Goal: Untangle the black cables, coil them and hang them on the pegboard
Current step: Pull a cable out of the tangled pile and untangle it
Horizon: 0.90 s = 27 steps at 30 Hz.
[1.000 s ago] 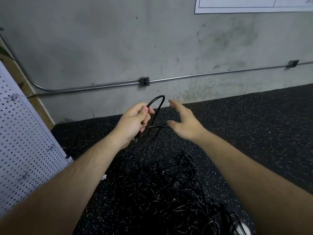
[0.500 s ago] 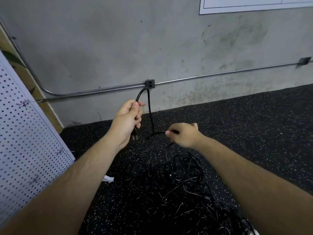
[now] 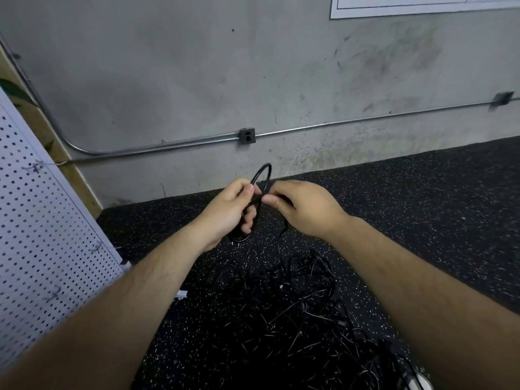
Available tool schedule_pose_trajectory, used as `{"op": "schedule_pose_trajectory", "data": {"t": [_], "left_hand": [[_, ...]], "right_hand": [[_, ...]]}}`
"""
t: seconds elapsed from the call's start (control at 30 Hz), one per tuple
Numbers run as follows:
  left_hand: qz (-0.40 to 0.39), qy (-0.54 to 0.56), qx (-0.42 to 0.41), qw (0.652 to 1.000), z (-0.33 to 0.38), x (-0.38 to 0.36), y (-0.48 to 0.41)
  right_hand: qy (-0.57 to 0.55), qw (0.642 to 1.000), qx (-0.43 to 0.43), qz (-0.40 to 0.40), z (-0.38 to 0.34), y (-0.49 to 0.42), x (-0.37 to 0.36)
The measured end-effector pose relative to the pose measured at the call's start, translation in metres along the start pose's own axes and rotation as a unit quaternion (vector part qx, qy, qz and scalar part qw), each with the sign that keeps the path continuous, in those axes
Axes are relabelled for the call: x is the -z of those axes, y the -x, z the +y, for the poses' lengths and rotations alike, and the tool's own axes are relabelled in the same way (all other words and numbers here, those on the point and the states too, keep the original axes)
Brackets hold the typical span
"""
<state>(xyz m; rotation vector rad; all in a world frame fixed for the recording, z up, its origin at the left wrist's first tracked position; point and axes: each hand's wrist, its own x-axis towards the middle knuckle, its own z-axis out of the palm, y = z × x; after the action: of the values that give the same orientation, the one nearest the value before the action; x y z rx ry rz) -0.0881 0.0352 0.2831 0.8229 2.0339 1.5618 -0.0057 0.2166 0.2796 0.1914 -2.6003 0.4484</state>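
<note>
Black cable (image 3: 260, 171) up in both hands, mid-frame, raised over the floor in front of the wall base. Small loop poking out above the knuckles, lower end of the coil hanging under the left palm. Left hand (image 3: 228, 212) clenched round the coil, thumb pressed on the strand. Right hand (image 3: 304, 209) pinching the same cable between thumb and forefinger, right beside the left thumb tip. One strand dropping from under the right hand toward the tangle (image 3: 295, 305). Plug type: cannot tell, buried in the fist.

Tangle of black cables lying on the floor (image 3: 422, 206), below and between the forearms, near side running out of frame bottom right. Single cables hard to separate against the black speckled rubber, only glints readable. Pale rounded object (image 3: 420, 382) at the bottom edge among the cables, mostly cropped, unidentifiable.

Pegboard (image 3: 42, 235) white, leaning at left, cut by the frame edge, a few wire hooks (image 3: 35, 166) on it. Small white scrap (image 3: 181, 293) on the floor near its foot, half behind the left forearm. Wooden strip (image 3: 70, 164) behind the board.

Concrete wall (image 3: 168, 80) stained and scuffed. Metal conduit (image 3: 337, 125) along it, outlet box (image 3: 247, 135) directly above the hands, second box (image 3: 502, 98) blurred at far right. White sheet (image 3: 408, 7) top right, ruled lines only, cropped by the frame top, text unreadable.
</note>
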Motion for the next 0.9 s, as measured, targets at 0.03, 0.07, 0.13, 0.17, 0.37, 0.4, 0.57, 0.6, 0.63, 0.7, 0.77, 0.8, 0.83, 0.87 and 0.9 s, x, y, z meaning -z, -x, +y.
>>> {"op": "schedule_pose_trajectory", "data": {"t": [0.03,0.07,0.13,0.17,0.37,0.4,0.57,0.6,0.63,0.7,0.77,0.8,0.83,0.87,0.9], "left_hand": [[-0.01,-0.002,0.003,1.0,0.0,-0.001,0.0],[-0.011,0.003,0.005,1.0,0.001,-0.002,0.001],[0.008,0.035,0.006,0.999,0.004,-0.002,0.001],[0.022,0.054,0.004,0.998,0.006,0.0,0.001],[0.084,0.073,0.0,0.994,0.008,0.011,0.0],[0.089,0.084,-0.002,0.992,0.008,0.011,0.0],[0.111,0.154,-0.033,0.981,0.015,0.012,-0.002],[0.115,0.167,-0.04,0.979,0.016,0.013,-0.003],[0.12,0.179,-0.046,0.975,0.017,0.015,-0.003],[0.142,0.205,-0.058,0.967,0.018,0.019,-0.004],[0.171,0.228,-0.065,0.956,0.018,0.025,-0.005],[0.184,0.232,-0.066,0.953,0.017,0.028,-0.004],[0.191,0.225,-0.065,0.953,0.016,0.03,-0.004],[0.195,0.209,-0.061,0.956,0.014,0.031,-0.004],[0.194,0.187,-0.055,0.961,0.011,0.031,-0.005]], "right_hand": [[0.009,1.0,-0.014,0.01,0.0,0.0,0.003],[0.008,0.999,-0.03,0.015,0.001,-0.001,0.006],[-0.035,0.997,-0.063,0.005,0.007,0.0,0.012],[-0.075,0.994,-0.082,-0.01,0.011,0.002,0.014],[-0.205,0.958,-0.163,-0.12,0.029,0.015,0.012],[-0.222,0.951,-0.169,-0.13,0.029,0.015,0.011],[-0.276,0.939,-0.192,-0.074,0.024,0.013,0.006],[-0.296,0.932,-0.201,-0.057,0.022,0.012,0.005],[-0.319,0.924,-0.208,-0.046,0.023,0.011,0.004],[-0.348,0.911,-0.217,-0.048,0.027,0.013,0.0],[-0.335,0.907,-0.241,-0.076,0.033,0.02,-0.003],[-0.314,0.91,-0.255,-0.096,0.037,0.024,-0.005],[-0.289,0.912,-0.266,-0.116,0.04,0.028,-0.005],[-0.271,0.913,-0.277,-0.128,0.041,0.029,-0.004],[-0.272,0.91,-0.288,-0.125,0.04,0.028,-0.003]]}}
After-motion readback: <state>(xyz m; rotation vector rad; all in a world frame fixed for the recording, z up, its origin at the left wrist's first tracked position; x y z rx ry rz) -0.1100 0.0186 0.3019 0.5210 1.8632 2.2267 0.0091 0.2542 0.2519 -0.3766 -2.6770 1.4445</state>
